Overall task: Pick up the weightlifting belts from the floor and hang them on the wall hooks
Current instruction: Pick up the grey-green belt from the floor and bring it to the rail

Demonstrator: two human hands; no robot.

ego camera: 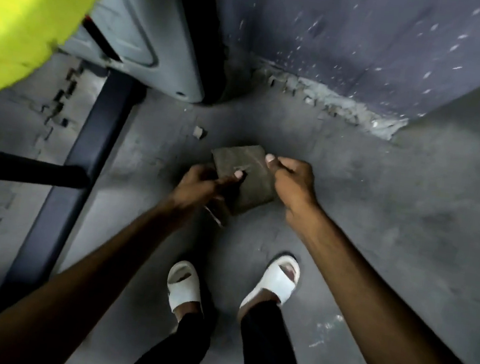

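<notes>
Left arm — bare, extended forward and down from the lower left, elbow nearly straight. Left hand point(201, 184) — fingers curled closed in a grip, one fingertip point(238, 175) pointing forward with its pale nail showing. Right arm — bare, extended from the lower right, converging toward the left. Right hand point(291, 185) — back of hand up, fingers folded into a pinch, thumb tip forward. Hands near each other, not touching. Legs in dark trousers, feet in white slides point(276, 281), standing apart below the hands.
</notes>
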